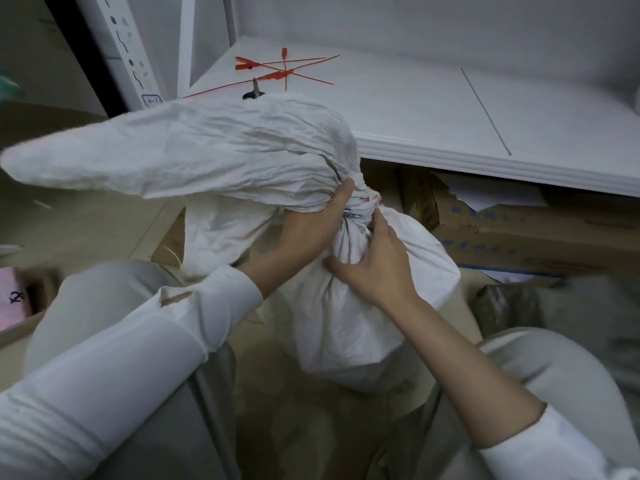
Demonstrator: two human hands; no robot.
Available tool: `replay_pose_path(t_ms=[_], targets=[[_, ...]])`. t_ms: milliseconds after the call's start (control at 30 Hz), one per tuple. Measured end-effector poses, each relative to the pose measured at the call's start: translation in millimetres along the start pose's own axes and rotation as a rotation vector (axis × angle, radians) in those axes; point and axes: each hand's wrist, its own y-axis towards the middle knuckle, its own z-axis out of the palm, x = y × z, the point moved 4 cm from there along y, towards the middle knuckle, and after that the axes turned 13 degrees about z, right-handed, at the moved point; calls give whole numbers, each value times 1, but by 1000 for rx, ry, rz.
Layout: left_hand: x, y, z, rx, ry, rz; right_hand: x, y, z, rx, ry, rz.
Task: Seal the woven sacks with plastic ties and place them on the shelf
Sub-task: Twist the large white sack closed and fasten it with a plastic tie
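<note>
Now, sack (346, 323): between the knees, below the shelf (415, 109) edge.
Left hand (311, 223): fingers clamp the twisted neck; keep it tight.
Right hand (374, 268): fingers clasp just beneath; best freed to fetch the ties (277, 69), far on the shelf.

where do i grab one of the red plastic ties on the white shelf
Pinch a red plastic tie by its flat tag end, from above. The tails are thin, lie flat on the white shelf and cross each other, so the tag likely grips best.

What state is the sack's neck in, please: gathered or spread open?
Gathered: the left hand grips the sack at its bunched neck, loose top flopped over. Tied or not, cannot tell.
</note>
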Motion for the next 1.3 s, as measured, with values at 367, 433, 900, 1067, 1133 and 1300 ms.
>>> replay_pose_path(t_ms=[367, 433, 900, 1067, 1133, 1300], targets=[[4, 8, -26, 139, 38, 85, 16, 14, -18, 113, 13, -208], [9, 9, -27, 163, 75, 107, 19, 19, -18, 85, -53, -235], [32, 36, -41, -74, 66, -65, 34, 11, -11, -265, -388, -152], [43, 44, -47, -116, 11, -204, 35, -3, 2, -142, -445, -84], [42, 44, -46, -93, 3, -202, 35, -9, 10, -100, -492, -89], [36, 38, -47, -117, 0, -238, 26, -20, 25, -75, -563, -57]])
